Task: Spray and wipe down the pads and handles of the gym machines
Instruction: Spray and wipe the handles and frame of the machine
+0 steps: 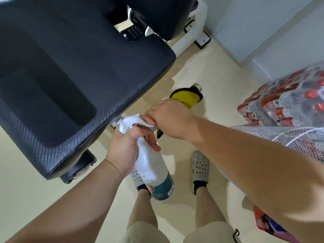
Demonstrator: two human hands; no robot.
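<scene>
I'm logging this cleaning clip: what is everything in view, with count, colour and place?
seat pad: one, dark, upper left
machine frame: one, white, top centre
spray bottle: one, white and teal, centre
cloth: one, yellow, black-edged, over the handle
handle: one, black, chrome-tipped, centre
water-bottle pack: one, red-capped, right
mesh guard: one, white, right
clogs: two, grey, bottom centre
left hand: one, grips spray bottle
right hand: one, grips cloth

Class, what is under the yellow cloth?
A black handle: its silver-capped tip pokes out beyond the cloth. The part beneath the cloth and right hand is covered.
</scene>
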